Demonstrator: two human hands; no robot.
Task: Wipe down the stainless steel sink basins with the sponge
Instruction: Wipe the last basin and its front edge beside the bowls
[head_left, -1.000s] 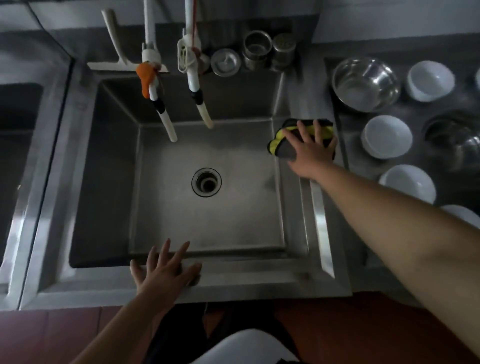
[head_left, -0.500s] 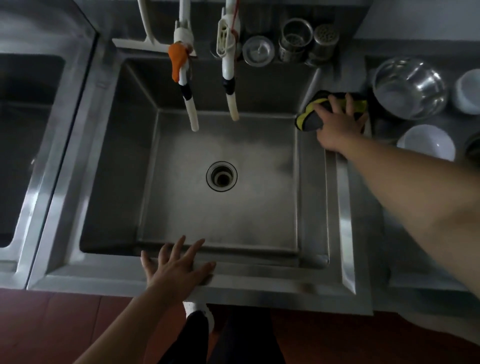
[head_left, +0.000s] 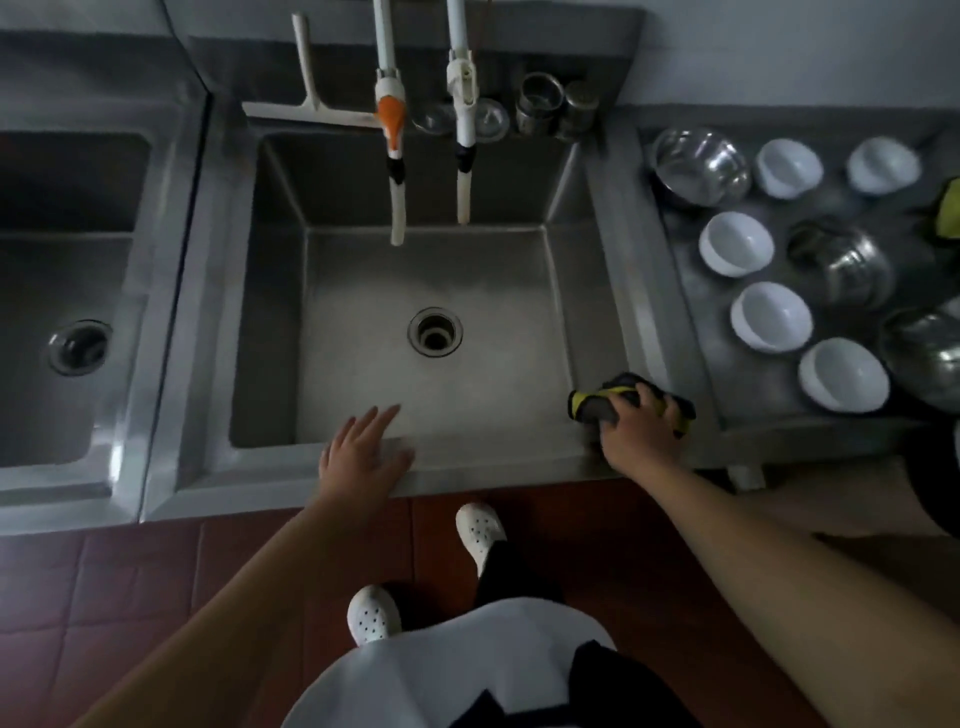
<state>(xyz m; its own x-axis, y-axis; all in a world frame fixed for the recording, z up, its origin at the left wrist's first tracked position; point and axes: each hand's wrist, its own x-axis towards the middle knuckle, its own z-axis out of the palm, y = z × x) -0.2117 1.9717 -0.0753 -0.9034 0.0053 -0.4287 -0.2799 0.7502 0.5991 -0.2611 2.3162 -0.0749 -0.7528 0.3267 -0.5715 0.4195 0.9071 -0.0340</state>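
Observation:
A yellow and dark grey sponge (head_left: 592, 405) lies on the right rim of the middle steel basin (head_left: 363, 379), near its front right corner. My right hand (head_left: 639, 436) grips the sponge from above, fingers curled over it. With fingers spread, my left hand (head_left: 363, 457) rests flat on the basin's front rim. The basin's round drain (head_left: 435, 332) sits in the middle of its floor. A second basin (head_left: 62, 291) with its own drain is at the left.
Two white tap hoses (head_left: 397, 208) hang over the back of the middle basin, behind them a squeegee (head_left: 311, 104) and metal strainers (head_left: 540, 104). White bowls (head_left: 771, 317) and steel bowls (head_left: 698, 163) fill the drainboard at right. My white shoes stand on red floor tiles.
My right hand has drawn the sponge along the right rim from the back corner to the front corner. The camera has pulled back and tilted down. My left hand stays on the front rim.

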